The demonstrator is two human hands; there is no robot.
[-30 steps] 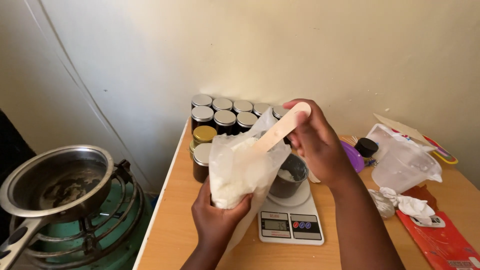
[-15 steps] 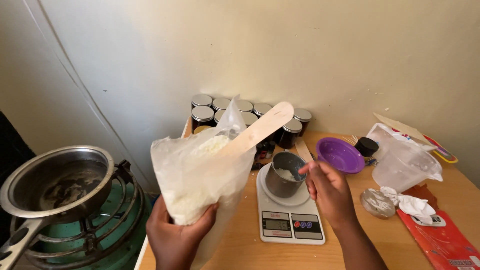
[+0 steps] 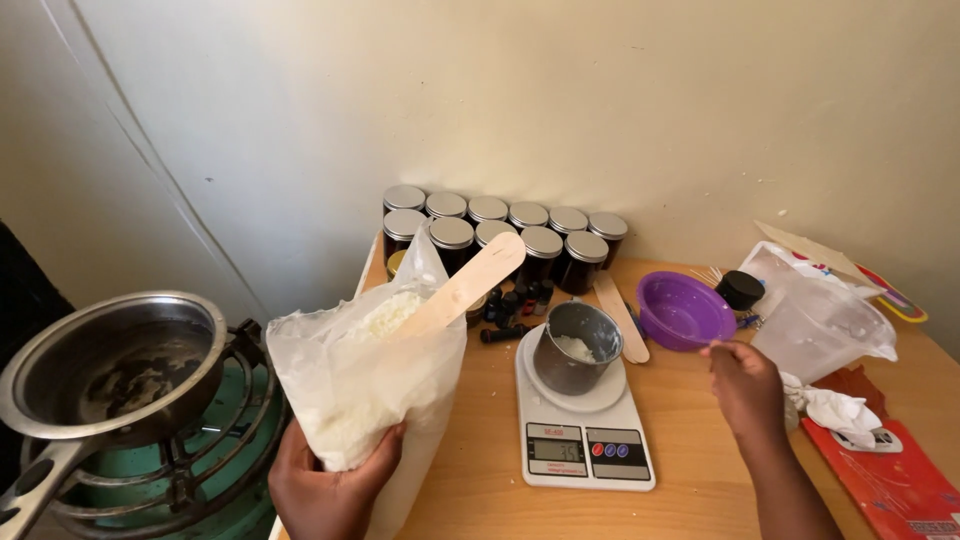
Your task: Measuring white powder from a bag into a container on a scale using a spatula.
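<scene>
L hand (image 3: 330, 485) grips the bottom of 1 clear plastic bag of white flakes (image 3: 365, 385), fingers wrapped round it; 1 wide wooden stick (image 3: 465, 285) pokes out of the bag top. R hand (image 3: 745, 385) hovers empty, fingers loosely curled, just below 1 purple bowl (image 3: 683, 310). Between the hands: 1 white digital scale (image 3: 580, 440) carrying 1 small metal cup (image 3: 577, 345) w/ some flakes inside. Behind it, approx. 10 dark jars w/ silver lids (image 3: 525, 235) against the wall, plus a 2nd wooden stick (image 3: 620, 315) flat on the surface (image 3: 690, 470). Left of L hand: 1 steel pot (image 3: 110, 365) on a green burner (image 3: 215, 450).
</scene>
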